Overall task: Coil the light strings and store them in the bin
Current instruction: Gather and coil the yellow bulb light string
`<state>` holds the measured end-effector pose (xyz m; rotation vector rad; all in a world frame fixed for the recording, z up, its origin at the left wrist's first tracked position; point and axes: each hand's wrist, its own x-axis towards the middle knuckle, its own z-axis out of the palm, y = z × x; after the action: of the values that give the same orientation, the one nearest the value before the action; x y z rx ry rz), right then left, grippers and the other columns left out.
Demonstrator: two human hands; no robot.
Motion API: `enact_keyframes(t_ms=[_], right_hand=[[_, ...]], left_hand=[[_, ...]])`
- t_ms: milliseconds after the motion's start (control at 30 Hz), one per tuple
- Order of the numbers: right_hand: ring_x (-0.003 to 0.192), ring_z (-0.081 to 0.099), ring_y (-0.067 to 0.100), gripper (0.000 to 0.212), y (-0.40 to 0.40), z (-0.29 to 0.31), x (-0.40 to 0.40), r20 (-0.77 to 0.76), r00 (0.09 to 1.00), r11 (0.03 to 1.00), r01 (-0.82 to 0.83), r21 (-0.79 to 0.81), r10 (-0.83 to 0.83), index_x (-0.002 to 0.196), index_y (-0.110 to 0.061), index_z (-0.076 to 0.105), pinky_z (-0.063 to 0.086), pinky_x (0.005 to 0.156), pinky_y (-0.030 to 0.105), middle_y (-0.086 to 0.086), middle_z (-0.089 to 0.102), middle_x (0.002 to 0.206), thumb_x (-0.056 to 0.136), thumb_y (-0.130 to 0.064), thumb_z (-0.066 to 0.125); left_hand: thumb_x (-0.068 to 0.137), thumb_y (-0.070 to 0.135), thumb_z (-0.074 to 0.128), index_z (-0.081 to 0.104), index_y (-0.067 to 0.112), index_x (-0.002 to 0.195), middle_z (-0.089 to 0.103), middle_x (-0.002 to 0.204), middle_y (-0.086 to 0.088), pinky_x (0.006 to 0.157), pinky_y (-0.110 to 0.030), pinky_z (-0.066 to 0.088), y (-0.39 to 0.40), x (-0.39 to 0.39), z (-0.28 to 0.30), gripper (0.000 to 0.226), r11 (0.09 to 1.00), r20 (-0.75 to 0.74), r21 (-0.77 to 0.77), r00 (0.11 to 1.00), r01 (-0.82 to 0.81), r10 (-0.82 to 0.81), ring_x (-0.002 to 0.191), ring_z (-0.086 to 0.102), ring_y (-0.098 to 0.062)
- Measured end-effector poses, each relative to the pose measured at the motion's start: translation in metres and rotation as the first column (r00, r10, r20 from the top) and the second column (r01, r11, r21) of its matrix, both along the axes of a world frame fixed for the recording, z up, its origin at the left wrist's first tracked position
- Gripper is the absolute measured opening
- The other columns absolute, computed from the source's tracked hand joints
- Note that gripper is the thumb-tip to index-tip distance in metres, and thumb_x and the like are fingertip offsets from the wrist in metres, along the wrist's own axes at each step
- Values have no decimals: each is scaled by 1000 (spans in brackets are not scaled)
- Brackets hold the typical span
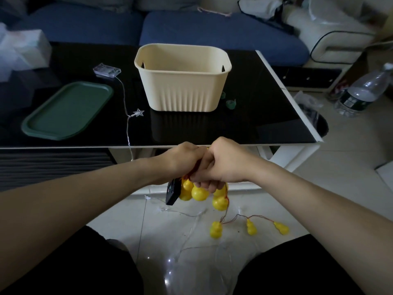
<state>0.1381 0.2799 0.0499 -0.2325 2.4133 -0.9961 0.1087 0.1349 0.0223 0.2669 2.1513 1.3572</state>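
gourd light string [200, 193]: three bulbs trail on floor; left hand [180, 158], right hand [221, 162] both grip bundle; one bin [182, 90].

Single head view, looking forward and down: hands close below, table [265, 116] ahead, sofa [212, 33] beyond.

A green tray [66, 110] lies on the black table [265, 107]; a water bottle [361, 92] stands right.

bare black desk [255, 116] lies between its near edge and the bin [182, 81]; star wire [128, 128] crosses left of that gap.
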Motion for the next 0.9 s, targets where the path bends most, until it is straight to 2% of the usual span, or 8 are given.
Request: enact_keyframes(t_ms=[100,200,267,400,533,600,767,900], right_hand=[[53,66,9,25,2,6,-1,-15,1000,999,11,-53,-11,66,-15,75,55,55,24,0,73,63,87,-28,78],[47,60,8,28,11,12,-7,-20,999,999,40,-12,-40,66,-16,71,46,48,21,-1,70,59,84,-35,80],[47,57,8,31,20,14,-10,23,1000,1000,18,0,-18,69,-14,71,45,50,23,0,69,59,82,-40,80],[60,58,7,30,36,14,-16,12,998,998,-57,7,57,74,-13,77,48,62,25,-1,65,63,81,-42,79],[66,63,11,18,44,7,-19,75,996,998,-53,-45,56,84,-10,76,50,63,18,3,69,70,91,-27,72],[68,65,13,16,43,-1,-20,20,999,999,-32,-42,33,90,-8,76,54,64,22,2,71,71,92,-23,72],[59,63,11,12,31,-11,-18,-92,996,996,-20,-91,12,86,-11,73,58,65,32,-5,67,60,95,-16,68],[51,61,4,18,27,-13,-21,-187,982,996,8,-92,-26,77,-20,70,50,56,24,-6,67,60,94,-23,70]], left_hand=[[105,24,37,66,2,73,64,57,-10,44,-23,44,-1,0,6,48,997,57,-18,996,73,-72,45,57,-20],[105,36,38,60,2,69,55,46,-6,38,-20,37,-4,1,7,54,982,47,-119,989,147,-142,34,44,-15],[105,41,37,55,2,70,46,45,-6,39,-21,33,-5,1,5,56,976,50,-130,984,173,-168,34,36,-14],[106,35,37,47,9,67,28,48,-4,38,-19,18,-10,-2,3,48,987,135,-68,981,147,-137,38,21,-13],[107,33,35,45,9,68,24,48,-3,39,-20,16,-18,-6,4,47,992,180,-39,978,119,-110,38,18,-13],[107,32,34,46,9,67,28,45,-1,38,-19,16,-20,-7,6,48,992,182,-37,977,118,-110,36,20,-13],[107,32,34,54,4,73,40,44,-4,35,-20,24,-24,-8,7,49,993,218,-17,970,117,-111,35,30,-15],[106,35,30,49,5,72,29,45,-2,37,-23,20,-25,-9,9,50,990,360,117,926,80,-117,36,24,-14]])
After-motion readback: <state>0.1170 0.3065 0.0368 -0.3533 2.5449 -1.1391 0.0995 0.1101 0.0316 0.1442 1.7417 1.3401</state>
